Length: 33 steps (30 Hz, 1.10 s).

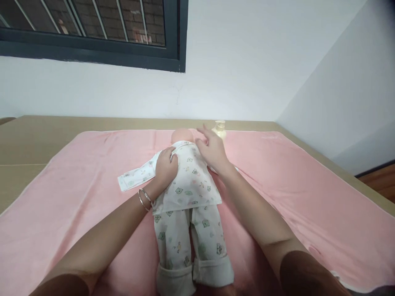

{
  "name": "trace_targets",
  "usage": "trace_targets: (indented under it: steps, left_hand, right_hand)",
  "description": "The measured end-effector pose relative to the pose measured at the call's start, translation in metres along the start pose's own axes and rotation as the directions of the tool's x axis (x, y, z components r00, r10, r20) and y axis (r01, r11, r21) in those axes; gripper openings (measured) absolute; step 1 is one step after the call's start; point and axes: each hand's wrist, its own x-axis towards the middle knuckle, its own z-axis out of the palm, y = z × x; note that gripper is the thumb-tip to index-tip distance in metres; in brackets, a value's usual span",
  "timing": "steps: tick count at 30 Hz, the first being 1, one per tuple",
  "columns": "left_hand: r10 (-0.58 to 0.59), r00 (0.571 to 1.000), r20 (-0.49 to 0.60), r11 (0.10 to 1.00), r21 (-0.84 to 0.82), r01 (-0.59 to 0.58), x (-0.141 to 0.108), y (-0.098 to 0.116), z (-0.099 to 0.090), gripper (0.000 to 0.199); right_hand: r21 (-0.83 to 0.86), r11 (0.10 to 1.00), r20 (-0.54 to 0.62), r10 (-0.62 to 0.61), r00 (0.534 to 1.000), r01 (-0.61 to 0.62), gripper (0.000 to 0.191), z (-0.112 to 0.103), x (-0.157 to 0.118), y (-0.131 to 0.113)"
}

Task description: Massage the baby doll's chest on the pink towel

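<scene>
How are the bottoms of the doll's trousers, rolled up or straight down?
Rolled up. Both legs of the printed trousers end in wide, pale cuffs, with a folded edge across the top.

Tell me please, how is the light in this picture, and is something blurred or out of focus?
Head view: soft, dim light, with the wall pale and the upper right corner dark; soft shadow on the pink blanket beside the doll's trousers; no strong glare; fingers of the right hand slightly blurred; small pump bottle lacks fine detail.
</scene>
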Motion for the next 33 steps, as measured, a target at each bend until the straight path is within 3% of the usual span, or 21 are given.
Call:
trace_targets:
  steps: [7, 10, 13, 17, 20, 21, 26, 29, 33]
  left_hand:
    - [-0.024, 1.000, 0.005, 0.998, -0.064, 0.024, 0.002, 0.010, -0.007, 0.040]
    - [0.069, 0.998, -0.012, 0.980, -0.184, -0.070, 0.002, 0.027, -0.014, 0.043]
    - [0.058, 0.998, 0.018, 0.924, -0.380, -0.047, 0.008, 0.053, -0.016, 0.043]
    - [-0.029, 0.985, 0.168, 0.725, -0.675, 0.137, 0.037, 0.091, -0.003, 0.044]
    - [-0.101, 0.907, 0.409, 0.517, -0.757, 0.398, 0.068, 0.115, 0.013, 0.053]
    - [-0.126, 0.893, 0.432, 0.451, -0.777, 0.439, 0.077, 0.121, 0.018, 0.055]
    - [-0.255, 0.864, 0.435, 0.255, -0.831, 0.494, 0.110, 0.138, 0.040, 0.056]
    - [-0.287, 0.817, 0.501, 0.210, -0.799, 0.564, 0.116, 0.141, 0.051, 0.061]
    - [-0.299, 0.789, 0.537, 0.100, -0.804, 0.586, 0.117, 0.147, 0.060, 0.062]
  right_hand:
    - [0.028, 0.999, -0.246, 0.036, 0.969, -0.030, 0.050, -0.055, 0.027, 0.032]
    - [0.023, 1.000, -0.342, 0.002, 0.940, 0.006, 0.052, -0.073, 0.038, 0.052]
    - [0.022, 1.000, -0.387, -0.005, 0.922, 0.015, 0.055, -0.082, 0.047, 0.064]
    - [-0.062, 0.998, -0.305, -0.049, 0.951, 0.032, 0.060, -0.076, 0.054, 0.067]
    - [-0.120, 0.992, -0.195, -0.065, 0.979, 0.042, 0.067, -0.062, 0.058, 0.065]
    - [-0.131, 0.991, -0.153, -0.062, 0.986, 0.042, 0.069, -0.057, 0.059, 0.064]
    - [-0.199, 0.975, 0.018, -0.095, 0.995, 0.097, 0.073, -0.037, 0.059, 0.058]
    - [-0.245, 0.961, 0.030, -0.124, 0.992, 0.127, 0.073, -0.030, 0.059, 0.059]
    - [-0.279, 0.953, -0.005, -0.121, 0.993, 0.115, 0.070, -0.023, 0.061, 0.068]
